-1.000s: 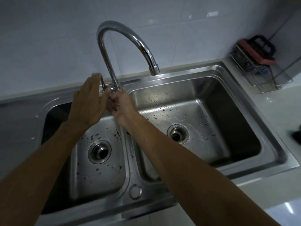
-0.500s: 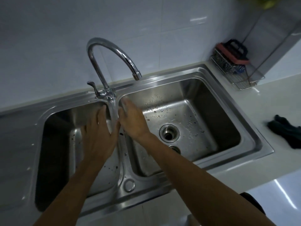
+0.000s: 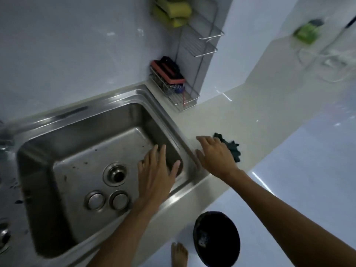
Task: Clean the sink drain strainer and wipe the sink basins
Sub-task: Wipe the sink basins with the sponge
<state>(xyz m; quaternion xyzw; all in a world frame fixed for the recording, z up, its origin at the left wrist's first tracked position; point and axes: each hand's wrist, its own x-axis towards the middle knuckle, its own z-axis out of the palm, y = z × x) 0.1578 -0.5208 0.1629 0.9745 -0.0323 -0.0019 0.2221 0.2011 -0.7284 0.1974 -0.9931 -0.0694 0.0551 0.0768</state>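
Observation:
The right basin of the steel sink fills the left half of the view, with its drain strainer in the floor and dark specks around it. My left hand hovers over the basin's right side, fingers spread, holding nothing. My right hand is flat and open above the pale counter, just left of a dark crumpled cloth, partly covering it. Whether the fingers touch the cloth is not clear. The left basin's drain shows at the left edge.
A wire rack with a red-and-black scrubber stands at the sink's back right corner. Yellow-green sponges sit on a wall shelf above. A black bin and a bare foot are on the floor. Two round steel caps sit at the basin's front.
The view has swung right, away from the faucet. Both hands moved right: the left from the divider to over the right basin, the right out onto the counter by the cloth.

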